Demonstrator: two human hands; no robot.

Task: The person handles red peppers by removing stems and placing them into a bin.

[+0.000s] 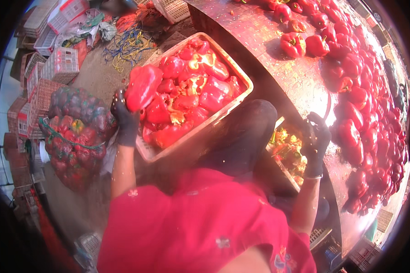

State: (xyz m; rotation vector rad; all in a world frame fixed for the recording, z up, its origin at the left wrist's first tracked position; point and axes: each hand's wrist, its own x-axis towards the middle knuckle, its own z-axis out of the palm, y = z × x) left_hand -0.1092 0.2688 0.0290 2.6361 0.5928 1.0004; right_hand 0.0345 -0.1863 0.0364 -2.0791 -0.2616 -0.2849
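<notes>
My left hand [124, 119], in a dark glove, grips a large red bell pepper [144, 87] above the left side of a plastic crate [249, 86]. Inside that crate lie many red peppers [215, 93], several cut open with pale insides showing. At the right, over the table's near edge, my gloved right hand [316, 144] has its fingers curled. A thin bright curve stands just above its fingertips; glare hides whether this is a tool. Below and left of that hand is a small crate holding pepper cores [289, 152] with green and yellow bits.
A heap of whole red peppers [353, 123] covers the right part of the metal table [269, 50]. On the left stand a full mesh sack of peppers [75, 150] and stacked crates [61, 63]. Tangled blue and yellow cords [127, 48] lie on the floor. My knee [255, 123] is beside the crate.
</notes>
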